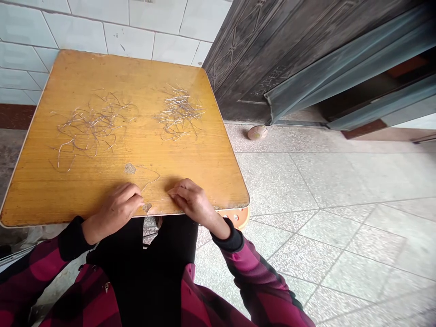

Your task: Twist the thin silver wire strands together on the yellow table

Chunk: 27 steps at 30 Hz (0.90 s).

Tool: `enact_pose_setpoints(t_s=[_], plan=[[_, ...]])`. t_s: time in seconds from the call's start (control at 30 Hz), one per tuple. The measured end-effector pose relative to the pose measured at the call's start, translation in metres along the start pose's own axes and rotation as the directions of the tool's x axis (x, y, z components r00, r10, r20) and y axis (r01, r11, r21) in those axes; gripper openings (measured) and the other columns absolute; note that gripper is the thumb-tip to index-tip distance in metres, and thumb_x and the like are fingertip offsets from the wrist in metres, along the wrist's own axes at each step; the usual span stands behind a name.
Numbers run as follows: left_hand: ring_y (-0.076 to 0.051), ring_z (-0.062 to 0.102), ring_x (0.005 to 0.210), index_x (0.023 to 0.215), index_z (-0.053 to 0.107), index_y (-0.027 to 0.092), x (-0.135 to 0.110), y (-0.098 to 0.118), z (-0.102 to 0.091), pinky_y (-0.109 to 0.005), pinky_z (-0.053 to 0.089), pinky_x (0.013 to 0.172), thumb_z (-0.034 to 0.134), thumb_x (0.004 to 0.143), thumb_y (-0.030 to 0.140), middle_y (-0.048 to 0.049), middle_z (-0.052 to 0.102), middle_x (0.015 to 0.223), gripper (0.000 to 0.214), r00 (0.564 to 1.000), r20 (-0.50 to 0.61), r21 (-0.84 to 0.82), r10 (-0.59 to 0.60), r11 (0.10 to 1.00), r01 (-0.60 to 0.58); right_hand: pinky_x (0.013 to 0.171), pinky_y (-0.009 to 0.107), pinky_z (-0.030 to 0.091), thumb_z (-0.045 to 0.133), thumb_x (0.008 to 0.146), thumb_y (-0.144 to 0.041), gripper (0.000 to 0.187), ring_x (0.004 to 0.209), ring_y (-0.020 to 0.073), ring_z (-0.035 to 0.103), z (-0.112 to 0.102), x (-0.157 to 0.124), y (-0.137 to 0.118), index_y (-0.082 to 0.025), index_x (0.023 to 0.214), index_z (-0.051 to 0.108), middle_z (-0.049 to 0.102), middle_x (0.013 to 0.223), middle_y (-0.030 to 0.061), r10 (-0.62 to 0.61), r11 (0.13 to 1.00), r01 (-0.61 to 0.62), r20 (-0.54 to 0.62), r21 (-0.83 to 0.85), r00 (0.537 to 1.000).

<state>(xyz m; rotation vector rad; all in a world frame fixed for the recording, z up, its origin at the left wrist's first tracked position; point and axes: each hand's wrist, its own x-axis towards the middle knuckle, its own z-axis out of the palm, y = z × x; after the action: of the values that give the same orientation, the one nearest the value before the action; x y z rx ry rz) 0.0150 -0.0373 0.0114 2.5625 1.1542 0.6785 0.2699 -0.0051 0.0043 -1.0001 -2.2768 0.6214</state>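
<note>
Starting at the far left, a magenta-and-black plaid sleeve point(36, 268) runs in to the left hand point(116, 211), resting at the near edge of the yellow wood-veneer table point(132, 77). Its fingers point(134, 195) are curled inward, tips down on the tabletop; whether they're pinching anything, I can't tell from here. Farther up the table from that hand, a loose tangle of thin wires point(91, 129) sprawls across the left half. Now to the middle: a single bent wire point(150, 179) loops across the table just above the near edge, right by both hands, and its end runs in close to the left fingers. Moving right, here's the right hand point(192, 202), fingers point(177, 193) bunched and nearly closed, pointing left toward that strand, with any grip too small to make out. Beyond it, a tighter bundle of straighter wires point(179, 113) sits on the table's right half. Off the table's right side, there's terrazzo floor point(340, 240), and past the table's far right corner, a dark metal door point(265, 59).
</note>
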Motion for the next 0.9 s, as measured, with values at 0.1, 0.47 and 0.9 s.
enact_pose_setpoints(t_s=[0.1, 0.47, 0.9], plan=[[-0.018, 0.055, 0.086, 0.091, 0.061, 0.016, -0.002, -0.002, 0.001, -0.034, 0.047, 0.079, 0.056, 0.092, 0.020, -0.0061, 0.059, 0.091, 0.007, 1.000, -0.006, -0.045, -0.026, 0.999, 0.025, 0.071, 0.031, 0.050, 0.050, 0.095, -0.019, 0.017, 0.082, 0.0177, 0.060, -0.012, 0.005, 0.004, -0.018, 0.096, 0.067, 0.062, 0.087, 0.0071, 0.055, 0.998, -0.054, -0.033, 0.026, 0.998], [-0.021, 0.056, 0.082, 0.080, 0.063, 0.014, 0.032, -0.007, 0.002, -0.036, 0.047, 0.078, 0.056, 0.089, 0.018, -0.0076, 0.059, 0.086, 0.012, 0.987, -0.028, 0.106, -0.160, 0.981, 0.162, 0.065, 0.025, 0.040, 0.062, 0.086, -0.018, 0.008, 0.075, 0.0140, 0.054, -0.002, 0.074, 0.006, -0.014, 0.091, 0.065, 0.057, 0.091, 0.0058, 0.130, 0.978, -0.089, 0.220, -0.187, 0.967], [-0.013, 0.055, 0.064, 0.078, 0.063, 0.016, 0.038, -0.009, 0.006, -0.026, 0.044, 0.061, 0.051, 0.087, 0.015, -0.0023, 0.064, 0.073, 0.015, 0.933, -0.066, -0.219, -0.354, 0.917, 0.333, 0.057, 0.023, 0.037, 0.057, 0.081, -0.016, 0.007, 0.056, 0.0083, 0.050, -0.003, 0.084, 0.001, -0.017, 0.074, 0.055, 0.058, 0.062, -0.0025, 0.205, 0.975, -0.213, 0.122, 0.058, 0.971]])
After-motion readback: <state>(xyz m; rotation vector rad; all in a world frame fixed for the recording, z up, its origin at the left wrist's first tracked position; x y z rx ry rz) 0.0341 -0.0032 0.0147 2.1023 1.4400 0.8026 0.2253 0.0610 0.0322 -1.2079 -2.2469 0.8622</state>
